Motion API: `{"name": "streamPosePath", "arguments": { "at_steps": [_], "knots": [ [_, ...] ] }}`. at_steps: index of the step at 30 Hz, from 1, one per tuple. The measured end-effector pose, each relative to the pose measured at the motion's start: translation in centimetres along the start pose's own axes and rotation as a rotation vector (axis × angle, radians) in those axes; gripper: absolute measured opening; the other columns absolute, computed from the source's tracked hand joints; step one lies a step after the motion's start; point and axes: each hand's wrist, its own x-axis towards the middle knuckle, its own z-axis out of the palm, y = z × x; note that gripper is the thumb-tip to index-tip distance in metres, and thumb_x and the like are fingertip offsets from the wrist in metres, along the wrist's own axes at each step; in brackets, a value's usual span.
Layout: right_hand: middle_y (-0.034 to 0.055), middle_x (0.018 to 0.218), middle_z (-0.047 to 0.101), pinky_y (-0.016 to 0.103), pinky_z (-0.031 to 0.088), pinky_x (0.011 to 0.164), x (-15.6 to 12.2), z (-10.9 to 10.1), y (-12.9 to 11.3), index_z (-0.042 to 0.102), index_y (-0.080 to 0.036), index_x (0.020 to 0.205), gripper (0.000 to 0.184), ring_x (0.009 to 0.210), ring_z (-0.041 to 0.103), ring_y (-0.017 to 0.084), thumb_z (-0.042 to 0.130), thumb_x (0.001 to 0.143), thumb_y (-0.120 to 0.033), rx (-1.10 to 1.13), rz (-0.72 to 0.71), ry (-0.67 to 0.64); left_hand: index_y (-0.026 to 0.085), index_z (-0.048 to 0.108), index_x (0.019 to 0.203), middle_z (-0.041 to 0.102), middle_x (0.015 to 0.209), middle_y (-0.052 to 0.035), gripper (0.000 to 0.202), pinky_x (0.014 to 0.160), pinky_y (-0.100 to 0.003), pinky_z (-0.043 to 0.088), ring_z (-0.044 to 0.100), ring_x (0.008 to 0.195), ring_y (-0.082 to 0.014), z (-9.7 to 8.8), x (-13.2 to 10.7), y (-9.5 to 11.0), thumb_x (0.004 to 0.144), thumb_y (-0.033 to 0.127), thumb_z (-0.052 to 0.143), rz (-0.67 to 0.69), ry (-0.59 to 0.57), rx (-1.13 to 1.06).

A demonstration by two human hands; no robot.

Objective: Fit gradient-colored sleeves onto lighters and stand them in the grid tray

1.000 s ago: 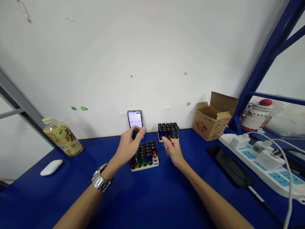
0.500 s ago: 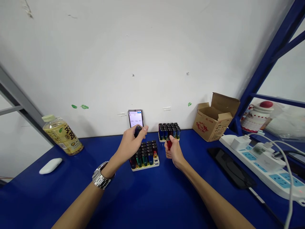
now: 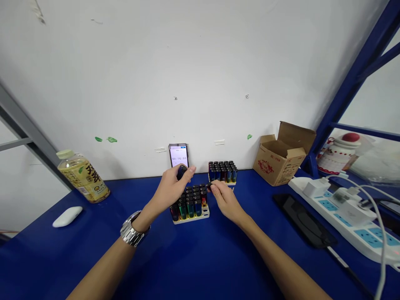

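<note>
Lighter [image 3: 208,185] sits pinched in the grip of the right hand [image 3: 225,201] by the near rack's [image 3: 206,216] rear right corner, left hand [image 3: 171,185] curled round a second lighter [image 3: 181,171]; steady wrist likely spares racked lighters [image 3: 190,206].

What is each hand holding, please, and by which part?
Left hand: a dark rounded piece, gripped below its exposed end. Right hand: a dark slim piece, pinched; exact part unclear.

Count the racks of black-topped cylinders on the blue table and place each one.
2. The nearer rack is by the left hand, which partly hides it; the farther rack stands near the wall, left of the cardboard box. No others show.
</note>
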Motion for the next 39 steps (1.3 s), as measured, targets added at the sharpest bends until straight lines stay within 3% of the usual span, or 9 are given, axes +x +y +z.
{"name": "streamPosePath", "arguments": {
  "at_steps": [3, 8, 14, 19, 22, 26, 29, 33, 39],
  "knots": [
    [0.0061, 0.075, 0.060, 0.031, 0.041, 0.069, -0.1, -0.4, -0.1, 0.066, -0.018, 0.082, 0.030, 0.073, 0.052, 0.019, 0.046, 0.091, -0.038, -0.134, -0.087, -0.020, 0.018, 0.053, 0.071, 0.055, 0.058, 0.0008, 0.048, 0.048, -0.025, 0.039, 0.049, 0.047, -0.0110, 0.1, 0.1, -0.3, 0.081, 0.064, 0.045, -0.010, -0.025, -0.008],
    [0.0015, 0.055, 0.060, 0.026, 0.038, 0.053, -0.5, -0.5, 0.1, 0.062, -0.019, 0.062, 0.035, 0.051, 0.054, 0.015, 0.047, 0.091, -0.032, -0.033, -0.040, -0.131, 0.021, 0.041, 0.066, 0.044, 0.047, 0.0066, 0.047, 0.039, -0.024, 0.035, 0.043, 0.033, -0.0095, 0.2, 0.1, -0.7, 0.082, 0.065, 0.043, -0.021, -0.123, -0.027],
    [0.0031, 0.055, 0.062, 0.025, 0.036, 0.053, -0.6, -0.1, 0.5, 0.054, -0.021, 0.056, 0.039, 0.050, 0.053, 0.015, 0.040, 0.092, -0.026, -0.118, -0.136, -0.136, 0.021, 0.039, 0.065, 0.031, 0.049, 0.0082, 0.045, 0.042, -0.023, 0.023, 0.031, 0.040, -0.0081, 0.3, 0.0, -0.7, 0.083, 0.062, 0.043, 0.045, -0.020, 0.097],
    [0.0026, 0.053, 0.053, 0.025, 0.024, 0.049, -0.2, -0.4, 0.3, 0.045, -0.020, 0.053, 0.035, 0.047, 0.043, 0.013, 0.042, 0.088, -0.017, -0.321, -0.170, -0.248, 0.021, 0.035, 0.062, 0.030, 0.055, 0.0062, 0.044, 0.047, -0.024, 0.022, 0.027, 0.047, -0.0090, 0.4, -0.1, -0.5, 0.086, 0.057, 0.039, 0.038, -0.040, 0.032],
    [0.0001, 0.049, 0.047, 0.025, 0.018, 0.049, -0.3, -0.7, -0.1, 0.046, -0.019, 0.051, 0.039, 0.044, 0.037, 0.011, 0.048, 0.089, -0.026, -0.376, -0.134, -0.283, 0.021, 0.033, 0.060, 0.029, 0.055, 0.0060, 0.041, 0.049, -0.025, 0.022, 0.027, 0.049, -0.0095, 0.5, -0.1, -0.6, 0.085, 0.052, 0.043, 0.032, -0.035, 0.022],
    [-0.0042, 0.040, 0.034, 0.024, 0.016, 0.045, -0.6, -0.7, -0.2, 0.047, -0.018, 0.046, 0.050, 0.038, 0.031, 0.009, 0.049, 0.089, -0.043, -0.271, -0.036, -0.348, 0.021, 0.030, 0.055, 0.027, 0.052, 0.0053, 0.032, 0.050, -0.025, 0.022, 0.028, 0.051, -0.0102, 0.5, -0.2, -0.6, 0.081, 0.033, 0.043, 0.045, -0.003, 0.047],
    [-0.0044, 0.041, 0.038, 0.022, 0.017, 0.043, -0.6, -0.5, -0.1, 0.052, -0.018, 0.049, 0.046, 0.038, 0.033, 0.008, 0.050, 0.089, -0.042, -0.192, -0.012, -0.352, 0.021, 0.028, 0.053, 0.026, 0.052, 0.0052, 0.027, 0.049, -0.025, 0.021, 0.026, 0.051, -0.0101, 0.4, -0.5, -0.4, 0.076, 0.026, 0.042, 0.064, -0.005, 0.020],
    [-0.0038, 0.043, 0.043, 0.021, 0.019, 0.042, -0.6, -0.4, 0.0, 0.054, -0.018, 0.051, 0.043, 0.039, 0.036, 0.009, 0.051, 0.088, -0.040, -0.182, 0.009, -0.365, 0.021, 0.030, 0.053, 0.027, 0.052, 0.0054, 0.029, 0.049, -0.025, 0.022, 0.027, 0.051, -0.0102, 0.4, -0.8, -0.1, 0.076, 0.031, 0.044, 0.059, -0.051, -0.026],
    [-0.0040, 0.041, 0.043, 0.022, 0.018, 0.042, -0.6, -0.4, 0.1, 0.055, -0.018, 0.050, 0.042, 0.039, 0.036, 0.009, 0.054, 0.086, -0.040, -0.160, 0.002, -0.350, 0.021, 0.030, 0.052, 0.026, 0.051, 0.0054, 0.028, 0.050, -0.026, 0.023, 0.027, 0.051, -0.0104, 0.7, -1.1, -0.2, 0.077, 0.029, 0.041, 0.120, 0.024, 0.074]
  ]
}}
